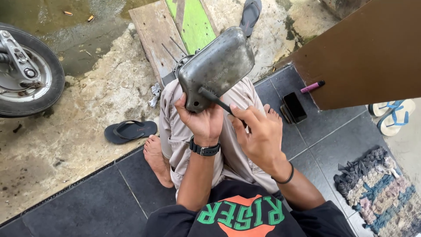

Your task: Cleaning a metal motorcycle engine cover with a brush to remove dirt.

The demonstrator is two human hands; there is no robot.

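Down on the dark tiled floor (96,206), the person is gripping the lower corner of a dented grey metal cover (217,66) in the left hand (202,120), fingers closed around it, tilting it up over the knees so its face is turned toward them. The right hand (258,131) is pinching a thin dark tool (215,100), tip touching the cover near the held corner, seemingly steadied by that grip. Farther out, a black sandal (130,130) is lying on the wet concrete, a phone (294,106) is resting on the tiles, and a motorcycle wheel (26,72) is standing at the left.
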